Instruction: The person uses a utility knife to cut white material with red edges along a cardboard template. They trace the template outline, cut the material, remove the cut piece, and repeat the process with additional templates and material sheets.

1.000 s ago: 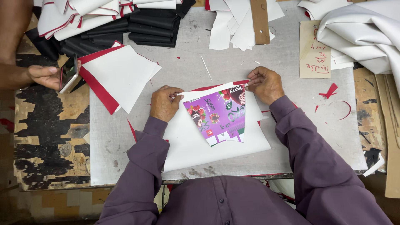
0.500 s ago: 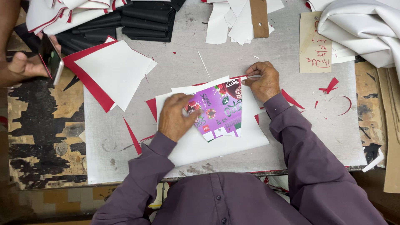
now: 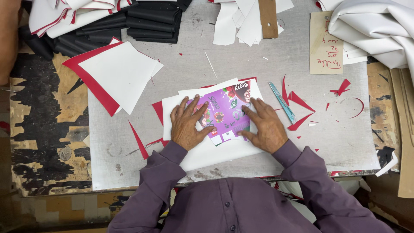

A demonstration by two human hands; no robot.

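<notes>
Both hands lie flat, grip released: the left hand (image 3: 188, 126) and right hand (image 3: 264, 126) press a purple printed card (image 3: 226, 115) onto a stack of white sheets (image 3: 215, 151) at the near-centre of the grey bench (image 3: 241, 64). A blue cutter (image 3: 282, 102) rests just right; red-edged white sheets (image 3: 116, 75) lie far left.

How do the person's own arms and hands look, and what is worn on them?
Both arms are covered by long purple sleeves reaching the wrists. The left hand and right hand are bare: no gloves, and no rings or watch visible. The sleeves belong to a buttoned purple shirt.
</notes>
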